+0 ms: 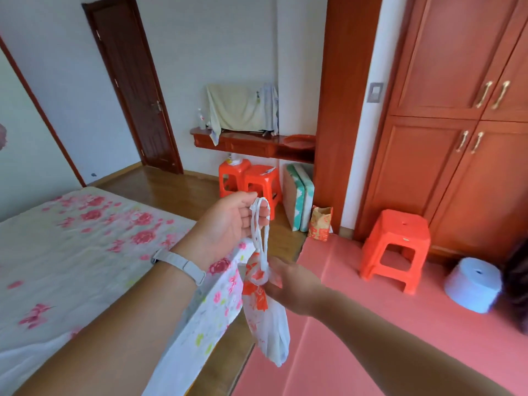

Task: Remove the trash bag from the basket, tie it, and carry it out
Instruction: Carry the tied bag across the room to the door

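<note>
White plastic printed in orange, the trash bag (264, 315) is held in the air beside the bed (71, 247), its handle loops hooked over the left hand (228, 221) and its neck pinched shut by the right hand (288, 284). For a firm knot, the loops should be pulled taut while the neck is kept clamped. No writing can be read.

The white trash bag (267, 324) with orange print hangs upright in mid-air, neck knotted, handle loops stretched upward.
</note>
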### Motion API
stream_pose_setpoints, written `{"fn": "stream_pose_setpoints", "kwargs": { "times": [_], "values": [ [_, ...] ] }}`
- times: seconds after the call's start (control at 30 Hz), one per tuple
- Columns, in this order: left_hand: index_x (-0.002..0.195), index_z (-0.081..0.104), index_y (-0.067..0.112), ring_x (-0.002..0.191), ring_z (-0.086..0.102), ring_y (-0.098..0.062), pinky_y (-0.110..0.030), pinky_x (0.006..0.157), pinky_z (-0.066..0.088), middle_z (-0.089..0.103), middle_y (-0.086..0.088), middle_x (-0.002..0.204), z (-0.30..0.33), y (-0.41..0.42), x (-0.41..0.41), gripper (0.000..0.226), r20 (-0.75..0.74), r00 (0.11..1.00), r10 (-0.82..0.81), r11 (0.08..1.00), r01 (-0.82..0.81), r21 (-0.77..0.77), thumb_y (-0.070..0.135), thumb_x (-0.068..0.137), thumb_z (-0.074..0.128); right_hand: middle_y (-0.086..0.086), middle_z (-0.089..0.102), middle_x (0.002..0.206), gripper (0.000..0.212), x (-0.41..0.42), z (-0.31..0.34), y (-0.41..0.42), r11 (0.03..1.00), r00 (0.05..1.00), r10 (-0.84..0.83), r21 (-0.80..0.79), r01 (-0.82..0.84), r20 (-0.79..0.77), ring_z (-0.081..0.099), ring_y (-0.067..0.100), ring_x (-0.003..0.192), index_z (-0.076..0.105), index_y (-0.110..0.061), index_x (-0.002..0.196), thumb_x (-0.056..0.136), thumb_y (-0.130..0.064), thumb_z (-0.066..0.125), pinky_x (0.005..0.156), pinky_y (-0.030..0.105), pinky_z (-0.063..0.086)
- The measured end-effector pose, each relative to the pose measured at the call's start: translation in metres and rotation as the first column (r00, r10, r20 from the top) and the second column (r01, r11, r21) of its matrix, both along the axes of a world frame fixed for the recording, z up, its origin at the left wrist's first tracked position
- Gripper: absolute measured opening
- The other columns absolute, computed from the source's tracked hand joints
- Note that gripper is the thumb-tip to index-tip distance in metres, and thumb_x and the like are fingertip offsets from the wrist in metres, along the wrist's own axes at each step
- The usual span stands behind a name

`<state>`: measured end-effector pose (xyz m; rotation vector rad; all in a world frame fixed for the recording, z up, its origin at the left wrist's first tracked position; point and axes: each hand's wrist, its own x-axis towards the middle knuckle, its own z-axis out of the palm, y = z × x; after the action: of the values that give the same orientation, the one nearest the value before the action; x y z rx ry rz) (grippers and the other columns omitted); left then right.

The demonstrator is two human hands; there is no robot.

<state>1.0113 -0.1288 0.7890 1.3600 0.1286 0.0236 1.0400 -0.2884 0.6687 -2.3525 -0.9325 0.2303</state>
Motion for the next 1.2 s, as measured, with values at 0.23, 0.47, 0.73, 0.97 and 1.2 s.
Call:
{"fn": "stream_pose_setpoints", "kwargs": {
  "times": [0.23,0.47,0.73,0.97,1.2],
  "values": [
    [0.099,0.067,0.002,0.082,0.063,-0.024,-0.040,0.089,0.047,0.068,-0.011,0.085,0.004,0.025,0.100,0.031,0.005,0.987,-0.161,0.985,0.161,-0.062,0.024,0.094,0.046,-0.006,0.061,0.118,0.041,0.089,0.014,0.021,0.988,0.992,-0.123,-0.088,0.126,0.037,0.061,0.019,0.103,0.050,-0.035,0.128,0.089,-0.046,0.058,0.082,0.035,0.053],
    [0.091,0.069,0.005,0.080,0.064,-0.023,-0.040,0.088,0.047,0.071,-0.010,0.081,0.013,0.028,0.184,0.029,0.010,0.976,-0.217,0.975,0.217,-0.053,0.024,0.095,0.047,-0.007,0.059,0.130,0.048,0.165,0.020,0.034,0.976,0.980,-0.197,-0.087,0.199,0.038,0.060,0.020,0.111,0.043,-0.037,0.134,0.089,-0.049,0.057,0.090,0.036,0.053],
    [0.090,0.069,0.005,0.080,0.064,-0.024,-0.041,0.090,0.046,0.070,-0.011,0.081,0.006,0.033,0.289,0.029,0.000,0.980,-0.201,0.978,0.201,-0.050,0.025,0.094,0.048,-0.004,0.061,0.125,0.041,0.270,0.009,0.036,0.987,0.984,-0.141,-0.066,0.148,0.106,0.063,0.020,0.103,0.047,-0.033,0.127,0.090,-0.047,0.057,0.083,0.036,0.056],
    [0.092,0.069,0.002,0.077,0.064,-0.023,-0.038,0.083,0.048,0.069,-0.012,0.083,-0.003,0.020,0.404,0.033,-0.023,0.990,-0.141,0.989,0.140,-0.054,0.028,0.092,0.048,-0.003,0.063,0.118,0.038,0.396,-0.007,0.020,0.999,0.994,0.000,-0.036,0.004,0.110,0.064,0.020,0.100,0.045,-0.038,0.124,0.089,-0.049,0.055,0.082,0.041,0.057],
    [0.091,0.069,0.002,0.077,0.064,-0.023,-0.038,0.082,0.048,0.068,-0.013,0.083,0.018,0.002,0.514,0.032,-0.005,0.997,-0.083,0.996,0.083,-0.037,0.030,0.086,0.053,-0.008,0.064,0.120,0.038,0.525,0.009,0.010,0.997,0.990,0.081,-0.007,-0.081,0.116,0.065,0.017,0.100,0.045,-0.035,0.125,0.091,-0.047,0.056,0.079,0.030,0.057]
  ]
}}
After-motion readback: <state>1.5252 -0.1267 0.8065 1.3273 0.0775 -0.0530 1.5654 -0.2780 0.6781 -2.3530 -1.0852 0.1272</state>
